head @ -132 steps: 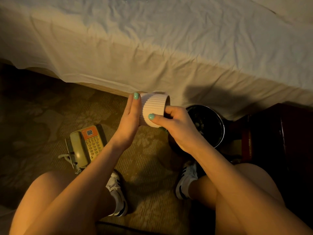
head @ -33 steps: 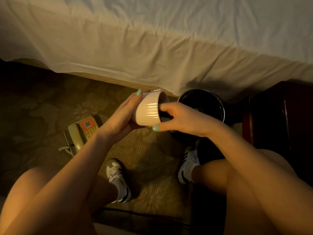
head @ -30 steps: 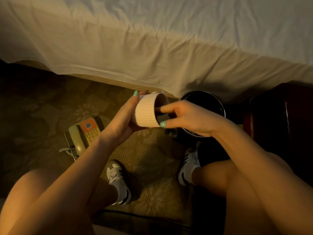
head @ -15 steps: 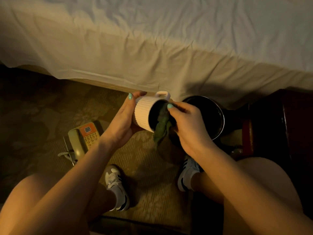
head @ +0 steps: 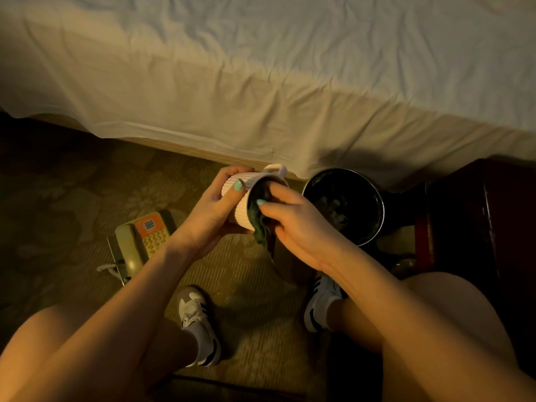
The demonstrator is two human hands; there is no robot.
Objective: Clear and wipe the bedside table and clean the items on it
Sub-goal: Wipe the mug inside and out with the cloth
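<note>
Since half a second ago, the right hand (head: 293, 220) has pushed its fingers and the dark green cloth (head: 261, 224) deeper into the mug's mouth, where before the cloth only draped at the rim. Only one view exists, the head camera looking down past bare knees. At its centre is the ribbed, cream-coloured ceramic mug (head: 246, 198), held in the air above the patterned carpet and lying on its side. Its long axis runs from the left hand to the right hand, with the open mouth facing right and its small loop handle on the far side, toward the bed. The left hand (head: 214, 210) is closed around the mug's ribbed wall, thumb across the top. The right hand is closed on the cloth, which it presses inside the mug; a tail of cloth hangs below the rim. The right hand is therefore the one at the opening, and any wiping stroke would likely turn about that left-to-right axis. Right of the mug, a round dark bin (head: 345, 204) stands on the floor. Left of the mug and nearer the person, a beige corded telephone with an orange keypad panel (head: 142, 239) lies on the carpet. Beyond the mug hangs a pale, wrinkled bed sheet (head: 261, 82).
</note>
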